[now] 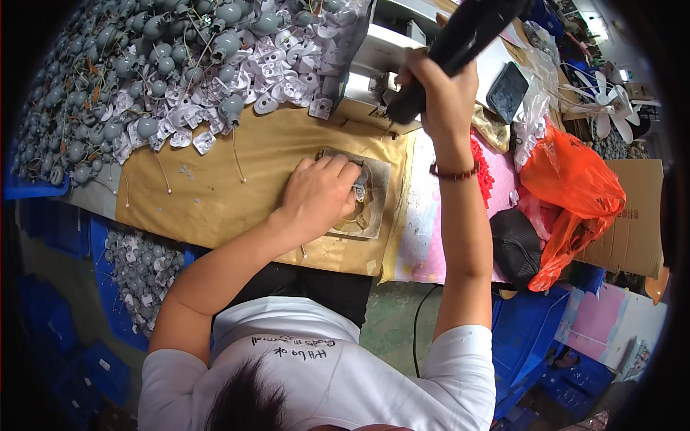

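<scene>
My left hand (323,188) rests on a square metal-and-wood fixture plate (370,219), fingers curled over a small grey part (359,189) that only partly shows. High on the right, my right hand (447,90) is wrapped round a thick black electric screwdriver (460,47). Its lower end tilts down to the left beside a box-shaped metal device (374,54), apart from the plate. A large heap of grey round housings (228,44) with thin wires lies at the left, mixed with pale flat plastic pieces (277,82).
Brown paper (208,194) covers the table. Toward the right lie red small parts (480,169), a phone (507,92), an orange plastic bag (571,179), a black mesh pouch (514,248) and a white fan (607,104). Blue crates (528,334) stand below the table edge.
</scene>
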The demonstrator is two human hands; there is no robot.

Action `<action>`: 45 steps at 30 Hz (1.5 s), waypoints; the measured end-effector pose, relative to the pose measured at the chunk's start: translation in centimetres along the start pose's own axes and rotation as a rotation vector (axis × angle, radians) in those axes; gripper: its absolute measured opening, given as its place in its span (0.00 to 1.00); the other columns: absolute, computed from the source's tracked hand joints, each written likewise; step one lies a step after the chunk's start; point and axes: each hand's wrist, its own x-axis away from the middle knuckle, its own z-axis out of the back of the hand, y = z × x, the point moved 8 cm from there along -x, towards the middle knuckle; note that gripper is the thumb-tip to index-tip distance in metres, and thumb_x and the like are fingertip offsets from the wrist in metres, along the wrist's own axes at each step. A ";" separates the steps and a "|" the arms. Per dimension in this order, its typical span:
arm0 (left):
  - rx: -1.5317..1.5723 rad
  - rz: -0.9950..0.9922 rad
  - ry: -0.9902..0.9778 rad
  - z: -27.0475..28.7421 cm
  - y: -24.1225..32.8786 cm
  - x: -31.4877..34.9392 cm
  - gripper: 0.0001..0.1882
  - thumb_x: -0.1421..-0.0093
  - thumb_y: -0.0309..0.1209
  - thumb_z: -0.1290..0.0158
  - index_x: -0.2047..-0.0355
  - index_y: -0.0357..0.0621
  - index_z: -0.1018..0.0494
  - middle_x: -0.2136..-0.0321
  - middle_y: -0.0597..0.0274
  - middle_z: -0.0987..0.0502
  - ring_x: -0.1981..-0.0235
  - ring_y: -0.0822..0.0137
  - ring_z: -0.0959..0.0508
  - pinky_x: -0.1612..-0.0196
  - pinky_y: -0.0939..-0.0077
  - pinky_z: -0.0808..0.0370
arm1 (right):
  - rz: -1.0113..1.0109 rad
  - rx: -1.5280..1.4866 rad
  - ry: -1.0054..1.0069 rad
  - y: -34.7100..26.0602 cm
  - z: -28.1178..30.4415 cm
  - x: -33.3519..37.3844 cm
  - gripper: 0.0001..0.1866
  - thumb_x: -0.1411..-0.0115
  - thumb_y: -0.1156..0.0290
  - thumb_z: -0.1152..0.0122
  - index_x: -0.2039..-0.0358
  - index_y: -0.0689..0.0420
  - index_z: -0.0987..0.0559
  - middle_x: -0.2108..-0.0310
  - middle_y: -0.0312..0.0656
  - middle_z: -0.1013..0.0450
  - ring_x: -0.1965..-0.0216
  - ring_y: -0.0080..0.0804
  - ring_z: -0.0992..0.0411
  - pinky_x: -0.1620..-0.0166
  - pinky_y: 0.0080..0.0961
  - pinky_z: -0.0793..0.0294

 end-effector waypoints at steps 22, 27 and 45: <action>0.002 0.027 0.029 -0.1 0.1 0.2 0.18 0.53 0.31 0.39 0.62 0.42 0.29 0.66 0.58 0.28 0.63 0.55 0.25 0.62 0.60 0.33 | -0.014 0.117 -0.079 -1.2 -1.9 10.8 0.47 0.46 0.91 0.45 0.30 0.60 0.58 0.74 0.42 0.29 0.75 0.29 0.27 0.67 0.28 0.24; -0.010 -0.001 0.057 0.0 0.2 0.2 0.13 0.52 0.29 0.43 0.65 0.45 0.30 0.68 0.60 0.28 0.64 0.59 0.24 0.64 0.61 0.34 | 0.004 0.094 -0.104 -0.9 -2.3 11.0 0.42 0.47 0.88 0.40 0.34 0.67 0.48 0.74 0.37 0.28 0.75 0.22 0.29 0.67 0.21 0.27; 0.049 0.002 0.100 0.6 0.3 0.1 0.14 0.53 0.29 0.42 0.67 0.47 0.33 0.69 0.60 0.29 0.65 0.58 0.25 0.64 0.61 0.34 | 0.153 0.081 -0.153 -0.1 -2.4 13.3 0.44 0.47 0.86 0.38 0.33 0.65 0.50 0.73 0.37 0.28 0.75 0.19 0.31 0.70 0.18 0.29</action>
